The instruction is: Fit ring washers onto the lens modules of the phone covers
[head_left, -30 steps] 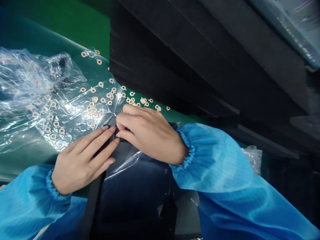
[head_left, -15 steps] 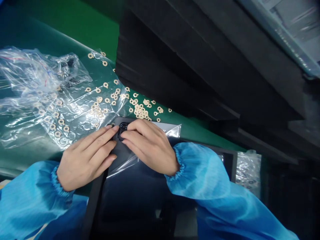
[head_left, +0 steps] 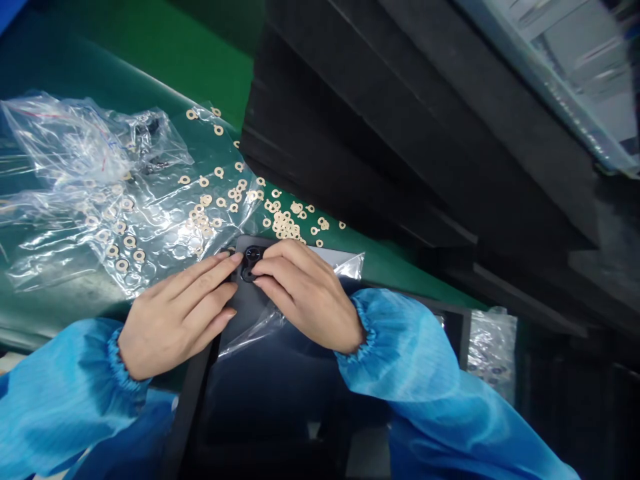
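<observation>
A grey tablet point(head_left: 251, 300) lies back side up, with a black camera lens cover point(head_left: 252, 255) showing two rings near its corner. My right hand point(head_left: 307, 290) rests over the tablet, its fingertips and thumb bent together against the right side of the lens cover. What is under those fingertips is hidden. My left hand point(head_left: 183, 313) lies flat at the tablet's left edge, fingers stretched out, with the index fingertip beside the lens cover. Clear plastic film point(head_left: 250, 337) hangs loose across the tablet below the hands.
Many small ring-shaped tabbed pieces point(head_left: 287, 223) lie scattered on the green mat point(head_left: 165, 67) and around clear plastic bags point(head_left: 75, 147). A black stepped foam block point(head_left: 380, 120) stands behind. Under the tablet is a dark tray point(head_left: 193, 393); another clear bag point(head_left: 493, 347) lies to its right.
The whole view has shifted slightly, so the hands and tablet appear a little further right. Both hands keep nearly the same hold around the lens cover.
</observation>
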Demonstrator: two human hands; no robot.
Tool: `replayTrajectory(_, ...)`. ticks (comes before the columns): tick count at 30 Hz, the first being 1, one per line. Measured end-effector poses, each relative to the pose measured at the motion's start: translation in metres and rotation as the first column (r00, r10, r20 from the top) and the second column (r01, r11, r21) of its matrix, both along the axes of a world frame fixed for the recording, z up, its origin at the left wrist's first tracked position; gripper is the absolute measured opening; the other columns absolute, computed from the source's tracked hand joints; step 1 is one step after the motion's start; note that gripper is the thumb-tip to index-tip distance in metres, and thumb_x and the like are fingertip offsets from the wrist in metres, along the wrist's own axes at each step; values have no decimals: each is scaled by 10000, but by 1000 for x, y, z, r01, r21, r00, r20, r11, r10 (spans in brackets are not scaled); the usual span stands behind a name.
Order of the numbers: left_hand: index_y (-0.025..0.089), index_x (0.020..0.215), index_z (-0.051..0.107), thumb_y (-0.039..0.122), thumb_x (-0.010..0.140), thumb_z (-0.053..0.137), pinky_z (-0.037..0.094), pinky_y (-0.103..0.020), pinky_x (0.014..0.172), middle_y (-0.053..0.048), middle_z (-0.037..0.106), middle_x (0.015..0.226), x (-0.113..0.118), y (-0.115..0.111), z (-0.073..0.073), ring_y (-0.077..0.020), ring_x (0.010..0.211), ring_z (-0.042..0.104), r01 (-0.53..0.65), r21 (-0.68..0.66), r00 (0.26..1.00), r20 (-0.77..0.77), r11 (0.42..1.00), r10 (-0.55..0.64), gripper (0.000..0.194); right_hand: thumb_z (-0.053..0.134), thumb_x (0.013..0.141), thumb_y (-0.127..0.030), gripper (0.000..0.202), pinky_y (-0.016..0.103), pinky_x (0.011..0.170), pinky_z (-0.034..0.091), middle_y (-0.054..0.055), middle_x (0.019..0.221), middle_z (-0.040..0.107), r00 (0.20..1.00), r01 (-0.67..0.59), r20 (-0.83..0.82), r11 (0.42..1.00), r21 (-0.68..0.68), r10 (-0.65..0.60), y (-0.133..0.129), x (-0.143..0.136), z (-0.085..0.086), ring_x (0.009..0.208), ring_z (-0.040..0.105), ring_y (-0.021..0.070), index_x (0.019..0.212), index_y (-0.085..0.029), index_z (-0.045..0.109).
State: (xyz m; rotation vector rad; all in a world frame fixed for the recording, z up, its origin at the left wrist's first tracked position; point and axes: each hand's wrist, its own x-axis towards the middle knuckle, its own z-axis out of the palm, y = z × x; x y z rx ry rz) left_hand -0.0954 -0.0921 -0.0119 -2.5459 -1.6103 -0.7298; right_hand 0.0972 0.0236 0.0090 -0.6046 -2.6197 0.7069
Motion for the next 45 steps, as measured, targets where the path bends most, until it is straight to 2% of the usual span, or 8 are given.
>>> replayTrajectory(3, 96, 1031, 625, 93, 827, 675, 521, -337, 934, -140, 664, 1217, -5, 1, 2, -233, 1094, 634, 1, -12, 996, 93, 1000, 1, 210, 493, 953, -123, 154, 322, 776, 502, 75, 920, 638, 999, 15, -36, 1000, -21, -16, -5, 7, 2, 855, 574, 172, 903, -150, 635)
replayTrajectory(7, 156, 1000, 642, 108, 832, 675, 504, -348, 737, -70, 659, 956, -8, 11, 8, -192, 848, 592, -117, -107, 969, 205, 987, 137, 177, 549, 926, -122, 97, 314, 715, 494, 62, 900, 662, 992, 35, -122, 999, 13, -33, -19, 18, 1, 802, 577, 160, 906, -170, 631)
replayTrajectory(10, 191, 990, 648, 172, 865, 657, 481, -350, 721, -42, 613, 912, -5, 22, 9, -180, 839, 567, -143, -233, 928, 307, 962, 212, 127, 578, 898, -88, 89, 300, 678, 490, 56, 856, 673, 987, 9, -163, 999, 45, -1, -29, 22, -4, 759, 576, 152, 891, -156, 635)
replayTrajectory(13, 199, 988, 645, 190, 880, 644, 484, -345, 743, -32, 602, 927, -2, 29, 8, -168, 860, 575, -110, -271, 907, 366, 956, 208, 108, 581, 880, -62, 102, 297, 661, 484, 62, 822, 680, 983, 2, -181, 997, 79, 13, -34, 23, -10, 737, 569, 155, 854, -137, 644)
replayTrajectory(24, 207, 942, 584, 223, 915, 588, 459, -390, 750, -37, 593, 939, -4, 28, 14, -204, 873, 580, -95, -318, 959, 226, 943, 173, 32, 572, 887, -75, 139, 282, 684, 458, 29, 810, 688, 989, 13, -151, 993, 117, 5, -33, 22, -14, 718, 546, 140, 816, -153, 663)
replayTrajectory(31, 239, 917, 602, 367, 906, 606, 411, -412, 744, -24, 595, 893, -5, 27, 13, -223, 862, 589, -227, -371, 932, 186, 900, 312, 129, 569, 887, -72, 139, 286, 673, 437, 28, 815, 687, 989, 12, -145, 993, 115, 5, -33, 21, -10, 731, 545, 142, 808, -144, 658)
replayTrajectory(40, 237, 859, 599, 384, 941, 544, 394, -365, 679, 17, 593, 810, 7, 24, 22, -163, 722, 594, -299, -370, 911, 164, 880, 379, 177, 564, 903, -104, 154, 289, 685, 460, 19, 823, 694, 992, 14, -124, 994, 107, -1, -34, 22, -10, 727, 564, 138, 801, -160, 665)
replayTrajectory(45, 233, 870, 597, 306, 930, 570, 412, -327, 648, 18, 574, 824, 10, 18, 20, -145, 738, 588, -326, -384, 885, 196, 864, 422, 98, 571, 901, -105, 146, 292, 680, 451, 27, 818, 690, 991, 13, -135, 995, 102, 1, -34, 21, -11, 722, 562, 140, 797, -152, 663)
